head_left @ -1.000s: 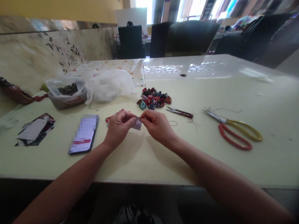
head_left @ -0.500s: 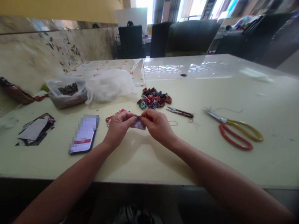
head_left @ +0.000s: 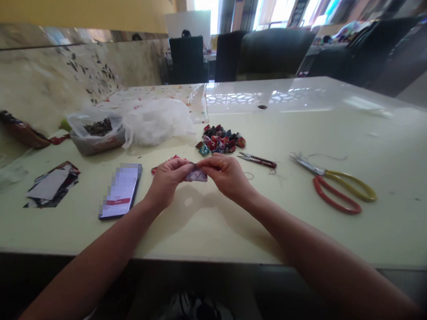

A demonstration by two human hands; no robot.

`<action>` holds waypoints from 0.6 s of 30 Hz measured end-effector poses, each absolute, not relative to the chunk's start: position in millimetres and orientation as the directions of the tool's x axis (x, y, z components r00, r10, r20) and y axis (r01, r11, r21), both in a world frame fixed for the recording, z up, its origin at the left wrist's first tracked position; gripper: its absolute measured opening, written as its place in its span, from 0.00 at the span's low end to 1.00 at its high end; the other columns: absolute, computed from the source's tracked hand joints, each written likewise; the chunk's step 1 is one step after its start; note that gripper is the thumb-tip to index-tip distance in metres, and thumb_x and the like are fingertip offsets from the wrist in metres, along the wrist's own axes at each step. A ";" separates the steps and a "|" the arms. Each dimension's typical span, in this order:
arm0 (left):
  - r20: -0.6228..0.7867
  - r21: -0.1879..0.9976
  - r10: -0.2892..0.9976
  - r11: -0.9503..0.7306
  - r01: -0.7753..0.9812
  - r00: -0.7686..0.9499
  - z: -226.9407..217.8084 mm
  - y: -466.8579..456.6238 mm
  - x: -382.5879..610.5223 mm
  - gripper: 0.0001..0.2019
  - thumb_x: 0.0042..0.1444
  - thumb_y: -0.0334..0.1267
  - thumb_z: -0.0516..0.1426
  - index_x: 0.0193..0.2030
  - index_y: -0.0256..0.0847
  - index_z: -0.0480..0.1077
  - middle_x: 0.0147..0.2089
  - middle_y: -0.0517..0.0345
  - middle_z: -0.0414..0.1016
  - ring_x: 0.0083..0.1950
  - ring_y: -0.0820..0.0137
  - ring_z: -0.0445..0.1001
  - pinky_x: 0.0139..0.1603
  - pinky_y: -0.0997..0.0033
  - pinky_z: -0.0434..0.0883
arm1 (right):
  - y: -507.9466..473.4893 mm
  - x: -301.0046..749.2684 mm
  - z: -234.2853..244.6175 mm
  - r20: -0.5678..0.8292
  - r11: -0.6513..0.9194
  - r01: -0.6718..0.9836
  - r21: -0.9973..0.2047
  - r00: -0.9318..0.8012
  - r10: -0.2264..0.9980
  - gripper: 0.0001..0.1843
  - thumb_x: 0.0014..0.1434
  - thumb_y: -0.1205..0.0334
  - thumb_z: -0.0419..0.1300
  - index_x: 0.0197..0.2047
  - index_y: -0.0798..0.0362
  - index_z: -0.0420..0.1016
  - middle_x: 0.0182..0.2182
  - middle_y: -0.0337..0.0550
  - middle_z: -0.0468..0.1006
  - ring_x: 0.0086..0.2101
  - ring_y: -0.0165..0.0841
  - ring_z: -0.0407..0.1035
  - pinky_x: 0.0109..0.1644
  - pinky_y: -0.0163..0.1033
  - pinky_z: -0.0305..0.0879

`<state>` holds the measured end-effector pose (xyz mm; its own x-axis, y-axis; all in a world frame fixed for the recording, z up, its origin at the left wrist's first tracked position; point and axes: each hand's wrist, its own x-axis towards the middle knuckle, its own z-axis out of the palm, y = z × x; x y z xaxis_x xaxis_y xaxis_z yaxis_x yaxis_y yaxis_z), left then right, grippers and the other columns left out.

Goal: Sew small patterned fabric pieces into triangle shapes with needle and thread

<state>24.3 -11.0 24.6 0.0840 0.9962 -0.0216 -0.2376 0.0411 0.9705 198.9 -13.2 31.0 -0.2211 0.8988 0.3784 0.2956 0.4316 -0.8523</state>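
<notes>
A small piece of light purple patterned fabric (head_left: 197,175) is pinched between both hands above the table. My left hand (head_left: 167,179) grips its left side between thumb and fingers. Against its upper edge, the fingers of my right hand (head_left: 227,176) are pinched closed; whether they also hold a needle is too small to tell. Red patterned fabric pieces (head_left: 155,170) lie partly hidden behind my left hand. Beyond the hands sits a heap of small colourful stuffed fabric pieces (head_left: 221,142). Thread snips (head_left: 258,160) with a dark red handle rest to its right.
Large scissors (head_left: 341,186) with red and yellow handles lie at right. On the left are a phone (head_left: 120,193), a stack of dark fabric scraps (head_left: 51,185), a lined tub of dark bits (head_left: 96,137) and a white plastic bag (head_left: 158,121). Chairs (head_left: 272,53) stand beyond the table (head_left: 302,236).
My right hand has shifted slightly left, its fingertips now closer to my left thumb over the fabric. The fabric has tilted a little. Other things on the table stay where they were.
</notes>
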 end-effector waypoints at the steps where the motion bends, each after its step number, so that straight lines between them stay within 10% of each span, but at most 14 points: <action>1: -0.033 0.967 0.995 0.055 -0.249 0.092 25.1 -10.8 24.2 0.11 0.42 0.39 0.71 0.30 0.36 0.78 0.30 0.58 0.78 0.31 0.74 0.75 0.38 0.73 0.73 | -12.3 199.3 30.6 0.375 0.428 0.276 -0.861 -0.226 0.899 0.09 0.59 0.69 0.60 0.36 0.52 0.83 0.34 0.42 0.79 0.35 0.30 0.72 0.44 0.37 0.67; 18: -0.089 0.910 0.947 0.203 -0.362 0.308 21.4 -7.3 20.7 0.09 0.44 0.38 0.71 0.30 0.36 0.79 0.28 0.59 0.80 0.31 0.75 0.77 0.36 0.76 0.75 | -0.1 203.9 21.6 0.328 0.348 0.026 -0.937 -0.280 0.902 0.04 0.54 0.64 0.65 0.33 0.53 0.83 0.32 0.39 0.80 0.35 0.29 0.71 0.43 0.37 0.66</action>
<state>20.7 -7.3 21.4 0.3084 0.9471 -0.0891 -0.3615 0.2033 0.9099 203.9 -0.1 21.6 -0.2800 0.9023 0.3277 0.0256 0.3482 -0.9371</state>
